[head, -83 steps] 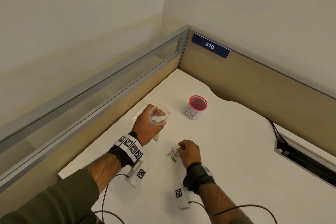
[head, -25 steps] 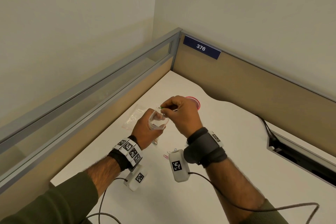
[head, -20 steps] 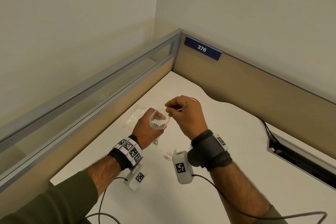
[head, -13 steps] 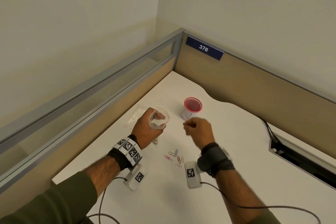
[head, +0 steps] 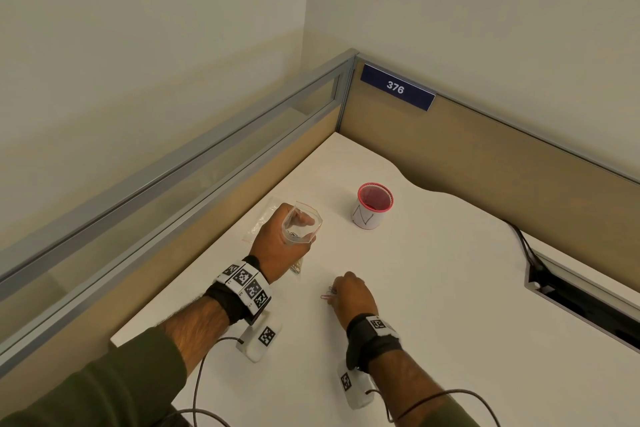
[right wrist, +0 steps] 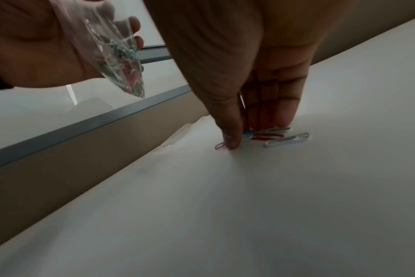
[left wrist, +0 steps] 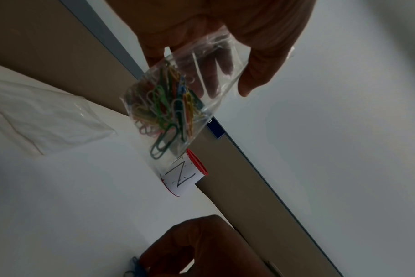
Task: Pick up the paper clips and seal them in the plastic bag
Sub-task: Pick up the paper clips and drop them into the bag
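While the left hand grips one clip-filled plastic bag, right-hand fingers press on four loose paper clips (possibly more hidden).

Red-rimmed cup, multicoloured paper clips

A: Where does the head view sit?

B: High above the desk, facing forward and down toward the corner, far behind the red cup.

A: And the left wrist view?

B: Close under the left hand, rolled sideways, facing the red cup beyond the plastic bag.

A: The right wrist one?

B: Low over the desk, close behind the right hand, facing the paper clips; the cup lies outside it.

A: What is shared?

B: All three show the bag, both hands and the desk; head and left wrist share the cup.
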### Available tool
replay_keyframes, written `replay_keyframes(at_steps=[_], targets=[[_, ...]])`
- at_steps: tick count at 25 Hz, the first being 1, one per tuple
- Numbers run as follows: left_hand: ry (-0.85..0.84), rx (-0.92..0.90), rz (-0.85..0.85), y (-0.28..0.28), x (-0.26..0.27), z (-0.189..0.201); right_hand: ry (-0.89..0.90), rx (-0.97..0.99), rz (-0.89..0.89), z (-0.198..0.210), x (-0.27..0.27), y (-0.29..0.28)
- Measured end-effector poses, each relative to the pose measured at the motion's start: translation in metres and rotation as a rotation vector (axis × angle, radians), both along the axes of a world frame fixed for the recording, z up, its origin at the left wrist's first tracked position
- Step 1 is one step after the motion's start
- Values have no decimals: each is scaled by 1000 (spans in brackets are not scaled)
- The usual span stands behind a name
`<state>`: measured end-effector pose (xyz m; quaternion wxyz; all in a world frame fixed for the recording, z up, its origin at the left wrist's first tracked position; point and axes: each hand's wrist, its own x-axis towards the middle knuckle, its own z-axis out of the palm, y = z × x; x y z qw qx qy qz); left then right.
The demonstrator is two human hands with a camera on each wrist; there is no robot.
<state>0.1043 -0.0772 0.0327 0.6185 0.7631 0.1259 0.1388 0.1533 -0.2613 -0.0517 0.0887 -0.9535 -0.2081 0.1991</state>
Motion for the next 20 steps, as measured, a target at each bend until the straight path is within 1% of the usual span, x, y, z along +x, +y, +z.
replay_keyframes(at_steps=[3, 8, 14, 18, 20], targets=[[11, 15, 16, 0, 1, 1, 0, -17, 15, 0, 1, 0], [5, 9, 10, 1, -1, 1, 16, 18, -5, 4, 3, 0], [10, 7, 7, 2, 0, 1, -31, -24, 56, 5, 1, -4], [11, -4, 6, 2, -1, 2, 33, 6, -25, 15, 7, -18], [6, -11, 0, 1, -1, 2, 44, 92, -84, 32, 12, -23]])
